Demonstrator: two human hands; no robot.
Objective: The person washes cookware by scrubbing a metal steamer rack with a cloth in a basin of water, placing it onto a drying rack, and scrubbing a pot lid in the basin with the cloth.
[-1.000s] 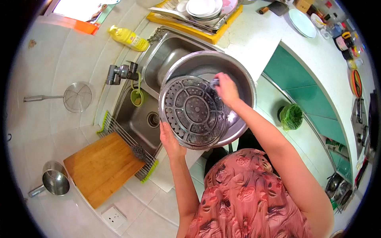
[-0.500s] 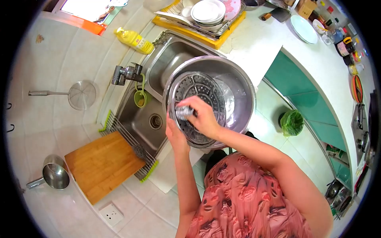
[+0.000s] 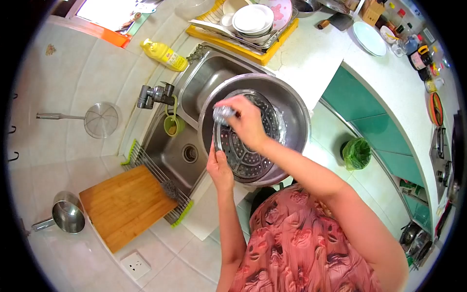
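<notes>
A round metal steamer tray (image 3: 250,156) with many holes sits tilted inside a large metal basin (image 3: 296,109). My left hand (image 3: 221,170) grips the tray's rim at its left side, with the fingers partly hidden behind it. A shiny steel wool scrubber (image 3: 224,115) is pinched in my right hand (image 3: 245,121), against the tray's upper left edge. Some water glints in the basin to the right of the tray. The basin rests over the edge of the double sink (image 3: 194,80).
Left of the basin are the faucet (image 3: 156,95) and a green hanging strainer cup (image 3: 174,125). A cutting board (image 3: 127,207) lies over a rack (image 3: 182,207). A yellow bottle (image 3: 164,54) and a dish rack (image 3: 262,57) stand behind. A green-lined bin (image 3: 357,153) is on the floor.
My right hand has moved the scrubber up along the tray's rim. The tray has turned slightly and shifted a little right, with my left hand on its edge.
</notes>
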